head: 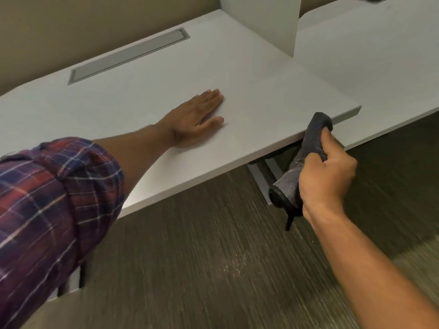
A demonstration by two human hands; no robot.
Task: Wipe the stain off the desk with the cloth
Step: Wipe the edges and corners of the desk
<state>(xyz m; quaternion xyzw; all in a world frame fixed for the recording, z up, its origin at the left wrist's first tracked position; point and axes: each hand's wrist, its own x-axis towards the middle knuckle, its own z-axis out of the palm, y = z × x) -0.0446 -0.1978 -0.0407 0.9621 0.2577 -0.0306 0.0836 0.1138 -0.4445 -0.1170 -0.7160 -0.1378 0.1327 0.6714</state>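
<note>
A white desk [152, 100] stretches across the view. My left hand [194, 117] lies flat on its top, palm down, with the fingers together. My right hand [325, 179] grips a bunched grey cloth [313, 141] at the desk's front right edge. The cloth's top end touches the rim near the corner, and its lower end hangs below the desk. I see no stain on the bare surface.
A grey cable slot [128, 55] is set into the desk at the back. A white divider panel [268, 22] stands at the right, with a second desk [380, 51] beyond it. A metal desk leg [261, 181] and wood-grain floor [213, 257] lie below.
</note>
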